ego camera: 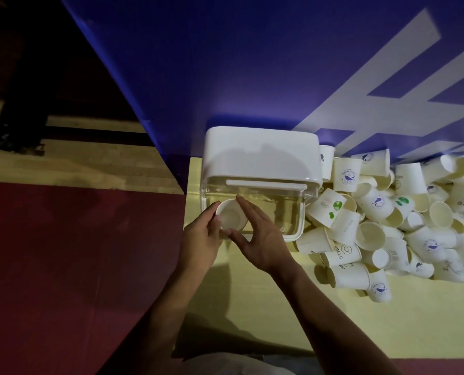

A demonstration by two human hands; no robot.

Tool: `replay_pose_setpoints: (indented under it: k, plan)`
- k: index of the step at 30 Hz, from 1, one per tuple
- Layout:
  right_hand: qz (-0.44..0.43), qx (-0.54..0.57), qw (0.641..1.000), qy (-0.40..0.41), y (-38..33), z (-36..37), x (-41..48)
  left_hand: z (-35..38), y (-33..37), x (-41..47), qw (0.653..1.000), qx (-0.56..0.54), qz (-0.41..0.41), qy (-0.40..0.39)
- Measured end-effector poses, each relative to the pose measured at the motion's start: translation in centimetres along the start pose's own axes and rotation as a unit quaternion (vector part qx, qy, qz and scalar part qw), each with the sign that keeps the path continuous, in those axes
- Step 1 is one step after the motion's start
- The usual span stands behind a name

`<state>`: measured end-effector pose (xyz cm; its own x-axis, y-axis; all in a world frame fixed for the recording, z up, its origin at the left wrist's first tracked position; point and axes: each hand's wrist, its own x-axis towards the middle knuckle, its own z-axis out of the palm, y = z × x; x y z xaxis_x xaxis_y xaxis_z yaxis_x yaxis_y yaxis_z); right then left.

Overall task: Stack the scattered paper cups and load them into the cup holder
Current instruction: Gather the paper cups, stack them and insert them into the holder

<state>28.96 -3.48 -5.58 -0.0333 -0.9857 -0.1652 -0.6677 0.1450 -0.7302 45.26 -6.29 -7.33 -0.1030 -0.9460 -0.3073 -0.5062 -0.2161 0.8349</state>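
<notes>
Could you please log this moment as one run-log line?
stage: loading | left hand grips cup | right hand touches cup | cup at cup holder | loose cups piled right

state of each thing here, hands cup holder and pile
cup holder: upright, white top on
paper cup: mouth toward camera, held at holder's front left
left hand: grips cup's left side
right hand: straight fingers against cup's right side
cup pile: loose, unstacked, mostly on their sides
</notes>
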Motion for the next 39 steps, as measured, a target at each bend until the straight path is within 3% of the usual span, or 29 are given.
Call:
replay_pose_setpoints:
  k: [15,18,22,26,31,39]
  plan:
    - [-0.007,0.028,0.999,-0.041,0.4,-0.6,0.3,-0.5,0.9,-0.8,1.0,0.013,-0.011,0.019]
    - [0.041,0.049,0.998,-0.003,1.0,-1.3,-1.5,-1.1,2.2,-2.4,0.997,0.023,-0.017,0.065]
    - [0.092,0.052,0.99,0.088,3.3,-3.0,-4.8,-0.8,3.8,-4.7,0.987,0.064,0.096,0.111]
    - [0.146,0.067,0.974,0.158,6.0,-5.7,-7.9,2.4,6.2,-5.7,0.984,0.063,0.16,0.042]
    - [0.177,0.084,0.959,0.205,9.5,-10.0,-11.3,8.3,10.0,-6.1,0.982,0.074,0.158,-0.076]
    - [0.212,0.121,0.937,0.249,15.8,-16.9,-15.3,18.2,15.8,-5.5,0.97,0.104,0.194,-0.101]
